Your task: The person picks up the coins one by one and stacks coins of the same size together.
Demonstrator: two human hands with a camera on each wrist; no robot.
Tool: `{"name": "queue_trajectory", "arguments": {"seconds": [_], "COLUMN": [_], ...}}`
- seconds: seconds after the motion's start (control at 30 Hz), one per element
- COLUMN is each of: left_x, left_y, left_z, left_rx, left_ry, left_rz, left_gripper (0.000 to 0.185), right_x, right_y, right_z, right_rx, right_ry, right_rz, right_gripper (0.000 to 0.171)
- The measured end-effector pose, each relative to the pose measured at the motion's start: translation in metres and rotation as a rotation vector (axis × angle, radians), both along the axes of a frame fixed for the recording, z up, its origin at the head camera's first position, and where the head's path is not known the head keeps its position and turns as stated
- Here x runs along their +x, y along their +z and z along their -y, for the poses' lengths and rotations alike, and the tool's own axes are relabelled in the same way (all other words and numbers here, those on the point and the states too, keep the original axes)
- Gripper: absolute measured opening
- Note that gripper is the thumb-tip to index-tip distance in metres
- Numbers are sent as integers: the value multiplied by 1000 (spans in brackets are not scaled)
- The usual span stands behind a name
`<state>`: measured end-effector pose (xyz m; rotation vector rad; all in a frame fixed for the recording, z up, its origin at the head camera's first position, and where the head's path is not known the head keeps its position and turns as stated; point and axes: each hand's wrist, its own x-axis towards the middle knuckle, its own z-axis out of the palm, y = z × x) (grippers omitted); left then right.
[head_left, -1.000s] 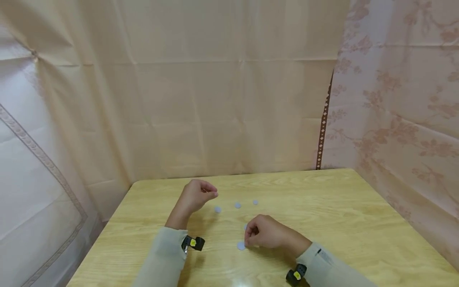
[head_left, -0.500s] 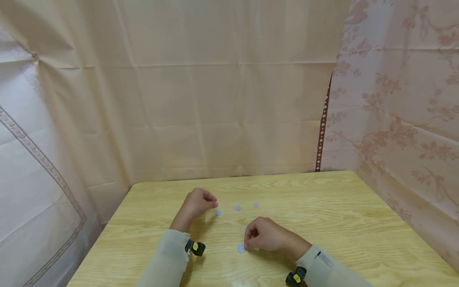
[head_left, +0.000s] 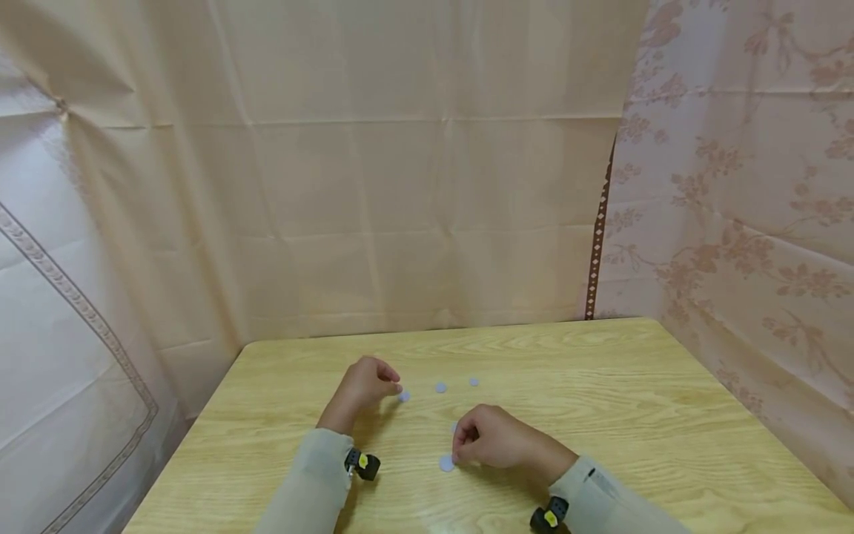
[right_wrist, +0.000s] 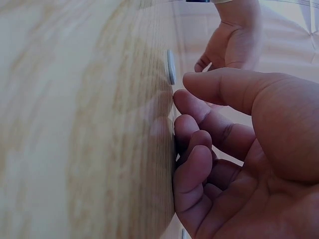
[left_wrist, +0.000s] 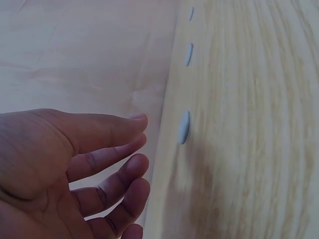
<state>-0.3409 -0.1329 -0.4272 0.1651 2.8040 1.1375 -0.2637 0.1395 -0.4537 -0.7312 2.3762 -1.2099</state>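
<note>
Now the right hand rests its curled grip on a disc, holding nothing; the left hand is loose; the flat disc may slip on the bench.

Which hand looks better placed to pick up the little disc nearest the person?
Probably the right hand: its curled fingertips sit right beside the nearest pale disc on the table. The left hand hovers farther off, by another disc.

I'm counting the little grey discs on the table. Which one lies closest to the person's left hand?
The leftmost disc of the far row, just off the left hand fingertips. The other two in that row lie further right.
</note>
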Motion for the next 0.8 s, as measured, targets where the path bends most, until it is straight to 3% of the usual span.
{"name": "queue_trajectory", "arguments": {"seconds": [0.17, 0.33, 0.8], "left_x": [1, -1, 0], "left_y": [-7, -12, -13], "left_z": [1, 1, -2], "left_rx": [22, -12, -39], "left_ry": [-7, -36, -53], "left_rz": [43, 31, 14], "left_gripper": [16, 17, 16], "right_x": [0, -1, -2], "right_y": [-1, -3, -3], "right_z": [0, -1, 0], "right_rx": [-13, -4, 5], "right_ry": [-3, -1, -6], "right_rz": [10, 4, -13], "right_gripper": [11, 11, 12]}}
